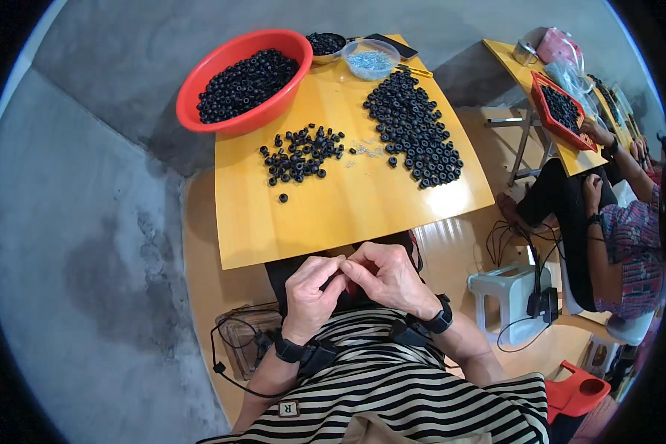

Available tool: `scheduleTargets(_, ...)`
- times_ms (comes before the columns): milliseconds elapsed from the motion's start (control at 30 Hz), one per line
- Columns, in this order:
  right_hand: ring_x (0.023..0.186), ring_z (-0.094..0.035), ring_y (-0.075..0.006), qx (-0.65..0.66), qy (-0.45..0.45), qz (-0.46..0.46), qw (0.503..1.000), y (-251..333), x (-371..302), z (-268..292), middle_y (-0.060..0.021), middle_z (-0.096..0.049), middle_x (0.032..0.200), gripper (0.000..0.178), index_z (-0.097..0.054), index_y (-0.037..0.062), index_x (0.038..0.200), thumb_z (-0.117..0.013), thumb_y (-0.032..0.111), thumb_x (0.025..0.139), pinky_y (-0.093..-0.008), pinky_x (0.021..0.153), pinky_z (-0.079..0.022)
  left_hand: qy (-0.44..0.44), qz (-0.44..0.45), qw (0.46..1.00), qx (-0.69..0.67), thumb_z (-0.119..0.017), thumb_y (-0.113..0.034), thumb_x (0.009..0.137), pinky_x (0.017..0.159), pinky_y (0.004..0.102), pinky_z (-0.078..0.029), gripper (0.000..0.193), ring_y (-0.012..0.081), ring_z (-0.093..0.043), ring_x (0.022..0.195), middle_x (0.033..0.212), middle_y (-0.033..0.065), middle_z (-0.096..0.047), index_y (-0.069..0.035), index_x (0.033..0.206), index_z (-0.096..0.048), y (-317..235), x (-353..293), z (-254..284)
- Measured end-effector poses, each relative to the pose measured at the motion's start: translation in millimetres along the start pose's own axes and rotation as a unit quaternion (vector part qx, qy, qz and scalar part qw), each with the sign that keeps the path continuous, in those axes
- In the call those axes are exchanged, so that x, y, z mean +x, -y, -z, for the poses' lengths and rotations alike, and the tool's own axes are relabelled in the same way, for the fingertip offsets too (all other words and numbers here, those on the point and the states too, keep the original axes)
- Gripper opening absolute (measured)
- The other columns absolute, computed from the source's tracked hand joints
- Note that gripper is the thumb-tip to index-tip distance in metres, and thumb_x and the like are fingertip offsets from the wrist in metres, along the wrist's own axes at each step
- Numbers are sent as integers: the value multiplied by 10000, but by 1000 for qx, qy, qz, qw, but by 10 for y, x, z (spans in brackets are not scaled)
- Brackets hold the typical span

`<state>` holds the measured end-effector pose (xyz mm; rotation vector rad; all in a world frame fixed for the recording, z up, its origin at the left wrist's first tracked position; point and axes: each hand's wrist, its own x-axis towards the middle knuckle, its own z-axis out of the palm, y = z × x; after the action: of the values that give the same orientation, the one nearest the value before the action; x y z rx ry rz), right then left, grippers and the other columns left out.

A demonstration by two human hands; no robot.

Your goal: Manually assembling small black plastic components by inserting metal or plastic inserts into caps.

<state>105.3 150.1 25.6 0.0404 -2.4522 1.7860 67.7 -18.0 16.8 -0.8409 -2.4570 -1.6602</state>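
Observation:
My left hand [311, 294] and my right hand [392, 275] meet just off the near edge of the table, above my lap. Both are closed, thumb against finger, with the fingertips touching. Whatever they pinch is hidden or too small to make out. Beyond them on the yellow table [333, 229] lies a loose heap of small black round pieces with holes [301, 155]. To its right, a larger batch of black round pieces [414, 129] spreads in a thick band. Tiny clear bits [368, 148] are scattered between the two.
A red basin [189, 81] of black pieces stands at the far left, beside a smaller bowl [325, 57]. A clear tub [370, 59] holds pale blue bits; a dark phone-like slab [392, 46] and a yellow-handled tool [416, 71] lie nearby. Another person [629, 237] sits right, near a white stool [507, 296].

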Motion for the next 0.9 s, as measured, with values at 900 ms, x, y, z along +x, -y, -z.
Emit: scheduleTargets(900,513,-569,-245,-70,-18,186,980,65,-460,-85,-112,-575,631,135,-623,0,757,-698,54,855,-335,467,-429,96,111,971,-187,-758,-8,818,664,218,-488,207,88,-607,747,852,46,-682,7,1023,-739,-121,-484,127)
